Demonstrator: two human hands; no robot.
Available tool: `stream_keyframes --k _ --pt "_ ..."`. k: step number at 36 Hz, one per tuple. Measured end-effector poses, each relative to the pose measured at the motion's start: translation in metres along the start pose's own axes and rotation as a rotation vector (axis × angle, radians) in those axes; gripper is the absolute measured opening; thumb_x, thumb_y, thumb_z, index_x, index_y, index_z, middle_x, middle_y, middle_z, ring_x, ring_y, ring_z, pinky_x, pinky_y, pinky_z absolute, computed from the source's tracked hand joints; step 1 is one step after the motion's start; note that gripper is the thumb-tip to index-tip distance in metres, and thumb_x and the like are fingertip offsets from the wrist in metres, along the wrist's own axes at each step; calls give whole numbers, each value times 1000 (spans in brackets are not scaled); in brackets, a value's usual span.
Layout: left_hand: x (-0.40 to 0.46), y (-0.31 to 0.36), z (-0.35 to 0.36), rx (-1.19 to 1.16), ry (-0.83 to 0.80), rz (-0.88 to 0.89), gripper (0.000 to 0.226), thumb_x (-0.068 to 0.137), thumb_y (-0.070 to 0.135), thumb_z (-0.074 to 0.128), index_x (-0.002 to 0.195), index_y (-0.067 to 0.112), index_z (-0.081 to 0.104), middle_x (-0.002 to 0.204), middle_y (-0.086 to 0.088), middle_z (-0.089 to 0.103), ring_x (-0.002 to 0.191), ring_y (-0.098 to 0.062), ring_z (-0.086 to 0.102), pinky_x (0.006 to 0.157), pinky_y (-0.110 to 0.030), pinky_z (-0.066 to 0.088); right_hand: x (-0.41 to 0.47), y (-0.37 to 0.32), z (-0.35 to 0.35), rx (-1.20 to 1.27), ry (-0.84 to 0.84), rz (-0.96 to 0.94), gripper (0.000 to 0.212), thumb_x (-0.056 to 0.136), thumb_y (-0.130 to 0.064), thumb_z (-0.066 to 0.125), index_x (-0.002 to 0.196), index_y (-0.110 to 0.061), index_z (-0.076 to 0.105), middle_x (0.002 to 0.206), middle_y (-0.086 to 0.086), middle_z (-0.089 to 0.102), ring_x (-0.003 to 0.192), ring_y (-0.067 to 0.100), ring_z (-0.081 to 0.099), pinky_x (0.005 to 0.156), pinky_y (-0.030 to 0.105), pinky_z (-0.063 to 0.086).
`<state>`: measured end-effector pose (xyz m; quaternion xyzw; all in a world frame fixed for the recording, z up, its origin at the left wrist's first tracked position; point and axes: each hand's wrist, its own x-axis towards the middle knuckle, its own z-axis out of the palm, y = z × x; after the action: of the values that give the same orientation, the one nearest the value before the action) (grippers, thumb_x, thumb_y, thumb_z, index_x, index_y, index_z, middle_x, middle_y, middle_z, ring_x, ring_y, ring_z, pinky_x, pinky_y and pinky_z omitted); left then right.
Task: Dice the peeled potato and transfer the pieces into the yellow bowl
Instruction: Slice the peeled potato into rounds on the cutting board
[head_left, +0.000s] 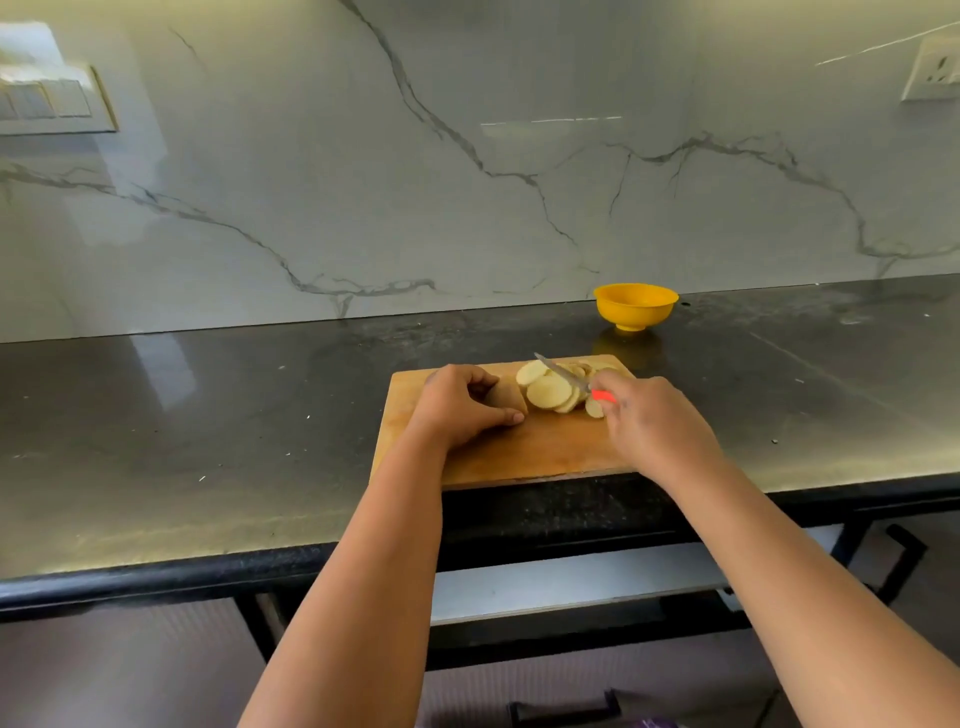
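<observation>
A wooden cutting board (519, 447) lies at the counter's front edge. On it, several pale round potato slices (548, 391) lie fanned out. My left hand (462, 408) curls around the uncut end of the potato (506, 397), just left of the slices. My right hand (654, 423) grips a knife by its orange handle (602, 396). Its blade (561, 371) points up and to the left over the slices. The yellow bowl (635, 305) stands beyond the board near the wall, apart from both hands; its inside is hidden from here.
The dark stone counter (208, 415) stretches left and right of the board. A marble backsplash (363, 182) rises behind it, with a switch plate (52, 101) at the left and a socket (935, 73) at the right. Drawers with handles (566, 706) sit below the counter edge.
</observation>
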<state>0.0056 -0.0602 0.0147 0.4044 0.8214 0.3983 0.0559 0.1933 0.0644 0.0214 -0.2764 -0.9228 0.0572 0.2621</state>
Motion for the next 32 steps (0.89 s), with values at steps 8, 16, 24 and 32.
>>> stream_keyframes --k 8,16,24,32 --pt "0 2 -2 37 -35 31 64 75 35 85 132 18 61 125 1 66 112 -11 59 92 -22 46 -1 -9 -2 239 168 20 10 95 -17 58 102 -14 64 75 0 59 64 19 55 50 26 36" --pt "-1 3 0 49 -5 15 63 75 42 83 129 16 63 123 1 67 109 -13 60 90 -24 48 -26 -41 20 272 123 -43 8 96 -16 57 100 -16 63 85 0 67 63 7 53 47 18 41" --pt "-1 2 2 24 28 5 61 71 37 87 123 14 67 117 2 68 103 -10 59 84 -21 45 -26 -57 22 73 71 0 17 103 -16 40 112 -17 53 68 -7 48 56 8 46 43 22 28" --pt "1 0 1 30 45 25 40 72 33 87 105 13 75 98 3 72 94 -14 65 78 -23 50 -7 -88 7 -56 -72 49 25 102 -12 40 124 -14 51 99 5 63 73 15 48 55 25 39"
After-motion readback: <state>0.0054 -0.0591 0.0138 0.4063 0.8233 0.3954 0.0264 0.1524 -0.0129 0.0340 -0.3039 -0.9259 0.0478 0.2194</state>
